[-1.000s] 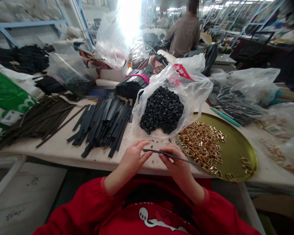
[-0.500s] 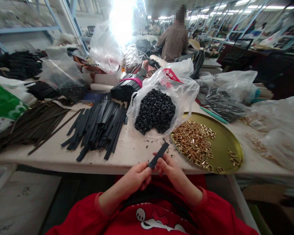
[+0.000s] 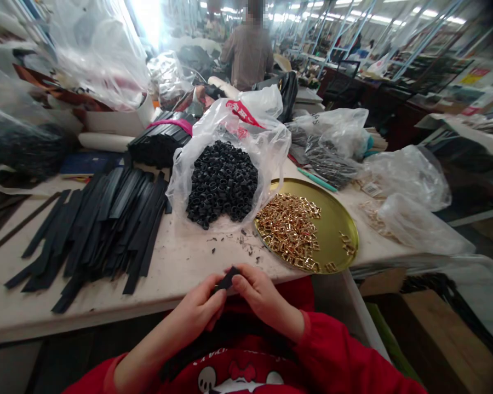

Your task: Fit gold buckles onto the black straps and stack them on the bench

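**Black strip (image 3: 227,279) now shows only a short end as my view swings right**

Half a second ago I saw its length slanting up past the fingers; now just a short dark piece pokes out between them. With the head camera turned, everything on the tabletop (image 3: 181,268) has slid toward the left of my frame.

I have the strip at lower centre, over the tabletop's near edge. The left hand (image 3: 207,300) is curled closed, thumb and fingers gripping it from the left. The right hand (image 3: 259,291) pinches it from the other side with the thumb on top, so the fingertips of the two nearly meet.

Left of centre I see a loose pile of black strips (image 3: 102,224), spread out on the tabletop. Behind it, a dark bundle (image 3: 160,148) is wrapped by a pink band (image 3: 175,125). At centre, a clear plastic bag (image 3: 271,145) lies open around a heap of small black loops (image 3: 224,183). Just right of it, a round gold-coloured tray (image 3: 339,216) carries small gold metal pieces (image 3: 290,230), heaped mostly on its left side. Dark scraps (image 3: 250,249) dot the tabletop between the bag and the right hand. At top centre, a co-worker (image 3: 248,57) in brown stands.
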`<state>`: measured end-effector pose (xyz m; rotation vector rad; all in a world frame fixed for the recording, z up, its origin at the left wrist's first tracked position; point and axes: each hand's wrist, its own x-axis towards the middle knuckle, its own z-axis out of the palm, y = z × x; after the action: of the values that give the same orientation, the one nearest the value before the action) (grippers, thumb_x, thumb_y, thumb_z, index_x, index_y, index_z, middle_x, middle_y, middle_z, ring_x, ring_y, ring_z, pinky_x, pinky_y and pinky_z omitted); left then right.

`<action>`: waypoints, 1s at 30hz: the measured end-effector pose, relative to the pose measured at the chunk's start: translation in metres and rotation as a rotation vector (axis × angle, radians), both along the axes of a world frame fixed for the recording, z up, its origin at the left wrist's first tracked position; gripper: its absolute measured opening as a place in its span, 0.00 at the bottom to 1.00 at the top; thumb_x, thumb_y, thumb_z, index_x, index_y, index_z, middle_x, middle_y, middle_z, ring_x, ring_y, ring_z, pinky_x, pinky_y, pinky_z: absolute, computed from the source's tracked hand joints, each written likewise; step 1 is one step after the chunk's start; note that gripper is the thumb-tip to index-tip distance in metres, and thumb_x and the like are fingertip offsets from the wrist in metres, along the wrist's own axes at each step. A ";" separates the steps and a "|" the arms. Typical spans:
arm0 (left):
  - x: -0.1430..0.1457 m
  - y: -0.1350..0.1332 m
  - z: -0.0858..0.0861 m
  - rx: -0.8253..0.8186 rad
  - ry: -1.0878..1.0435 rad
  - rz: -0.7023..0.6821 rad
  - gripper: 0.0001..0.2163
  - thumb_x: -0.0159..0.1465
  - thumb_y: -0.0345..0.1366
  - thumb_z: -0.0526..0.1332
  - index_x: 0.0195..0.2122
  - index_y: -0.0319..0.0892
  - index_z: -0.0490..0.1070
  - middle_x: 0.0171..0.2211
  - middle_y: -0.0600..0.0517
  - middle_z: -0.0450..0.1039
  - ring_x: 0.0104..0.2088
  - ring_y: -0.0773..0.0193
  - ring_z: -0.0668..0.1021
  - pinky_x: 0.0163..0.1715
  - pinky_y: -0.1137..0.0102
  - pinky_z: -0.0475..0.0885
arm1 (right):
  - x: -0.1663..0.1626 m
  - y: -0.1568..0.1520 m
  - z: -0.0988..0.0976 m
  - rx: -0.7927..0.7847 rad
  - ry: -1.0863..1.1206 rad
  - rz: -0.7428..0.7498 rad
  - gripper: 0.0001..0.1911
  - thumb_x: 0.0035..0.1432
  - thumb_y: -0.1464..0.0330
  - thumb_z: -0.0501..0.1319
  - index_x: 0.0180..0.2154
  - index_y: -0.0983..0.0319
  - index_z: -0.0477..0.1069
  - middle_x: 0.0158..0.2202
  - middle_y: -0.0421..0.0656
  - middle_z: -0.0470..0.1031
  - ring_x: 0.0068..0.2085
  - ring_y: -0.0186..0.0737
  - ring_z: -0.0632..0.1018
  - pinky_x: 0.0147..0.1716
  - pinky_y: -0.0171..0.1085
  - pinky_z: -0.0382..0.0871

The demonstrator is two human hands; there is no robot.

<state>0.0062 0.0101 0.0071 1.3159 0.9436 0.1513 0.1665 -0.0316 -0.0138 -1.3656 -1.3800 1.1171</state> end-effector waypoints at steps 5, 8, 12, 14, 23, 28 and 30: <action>0.010 0.009 -0.002 -0.050 0.031 0.033 0.13 0.59 0.48 0.50 0.27 0.44 0.56 0.14 0.63 0.50 0.14 0.73 0.54 0.12 0.76 0.48 | 0.082 0.019 0.009 0.066 -0.862 -0.107 0.08 0.58 0.68 0.53 0.37 0.60 0.70 0.35 0.46 0.70 0.36 0.41 0.72 0.37 0.37 0.62; 0.018 0.011 -0.001 -0.026 0.050 0.033 0.12 0.59 0.46 0.50 0.24 0.44 0.55 0.13 0.63 0.51 0.14 0.73 0.57 0.14 0.76 0.51 | 0.109 0.032 0.011 0.007 -1.261 0.044 0.06 0.55 0.71 0.56 0.34 0.61 0.71 0.32 0.47 0.70 0.34 0.43 0.72 0.33 0.37 0.60; 0.025 0.010 0.003 0.018 0.089 -0.004 0.12 0.59 0.43 0.49 0.22 0.43 0.56 0.13 0.62 0.53 0.14 0.72 0.58 0.15 0.76 0.53 | 0.114 0.039 0.008 0.020 -1.364 0.120 0.04 0.55 0.70 0.58 0.33 0.62 0.70 0.33 0.47 0.70 0.33 0.42 0.72 0.32 0.36 0.59; 0.026 0.008 0.006 0.025 0.101 -0.019 0.12 0.60 0.43 0.49 0.22 0.43 0.55 0.13 0.62 0.54 0.14 0.72 0.58 0.15 0.76 0.53 | 0.114 0.040 0.006 0.031 -1.346 0.106 0.03 0.55 0.70 0.57 0.32 0.62 0.69 0.32 0.46 0.70 0.33 0.41 0.72 0.32 0.36 0.59; 0.036 -0.004 0.017 -0.030 -0.022 0.052 0.09 0.60 0.41 0.49 0.27 0.42 0.59 0.12 0.63 0.56 0.12 0.74 0.57 0.13 0.77 0.51 | 0.107 0.033 0.015 0.047 -0.723 -0.043 0.03 0.50 0.71 0.57 0.26 0.61 0.64 0.26 0.40 0.67 0.28 0.36 0.68 0.29 0.35 0.60; 0.042 -0.006 0.008 -0.091 -0.128 0.100 0.08 0.60 0.40 0.49 0.30 0.42 0.61 0.12 0.63 0.57 0.10 0.75 0.56 0.10 0.78 0.49 | 0.065 0.015 0.023 -0.015 -0.026 -0.110 0.10 0.48 0.62 0.62 0.26 0.60 0.64 0.33 0.42 0.73 0.32 0.37 0.72 0.31 0.36 0.65; 0.038 -0.006 0.005 -0.087 -0.133 0.140 0.07 0.59 0.39 0.49 0.30 0.42 0.61 0.12 0.63 0.56 0.09 0.75 0.56 0.10 0.78 0.49 | 0.052 0.010 0.022 -0.024 0.055 -0.121 0.11 0.47 0.62 0.63 0.26 0.60 0.64 0.34 0.43 0.74 0.33 0.37 0.73 0.33 0.37 0.66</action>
<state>0.0445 0.0038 0.0116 1.1462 0.9186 0.2991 0.2188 -0.0221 0.0084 -1.4060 -1.2321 1.0862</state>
